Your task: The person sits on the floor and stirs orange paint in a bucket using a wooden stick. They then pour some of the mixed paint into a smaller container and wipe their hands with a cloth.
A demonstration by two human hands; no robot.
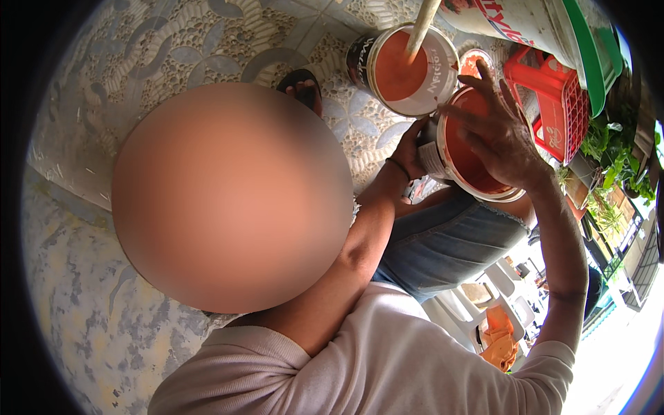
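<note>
A paint bucket [478, 185] with orange-red paint coating its inside is tilted over my knee. My left hand [413, 146], a dark band at its wrist, grips the bucket's outer side near the rim; part of its fingers is hidden. Over the bucket's mouth is my right hand [501, 135], its fingers spread and nothing visible in them. Just beyond stands a second paint bucket [439, 81] with orange paint in it and a wooden stick [420, 33] leaning inside. A small round container [473, 61] smeared with orange lies beside it.
A large white tub [536, 24] with a green rim [588, 62] stands at the far right, beside a red plastic stool [553, 97]. Green plants [612, 149] line the right side. Orange cloth [499, 339] hangs near white chairs. A blurred round patch hides the left middle.
</note>
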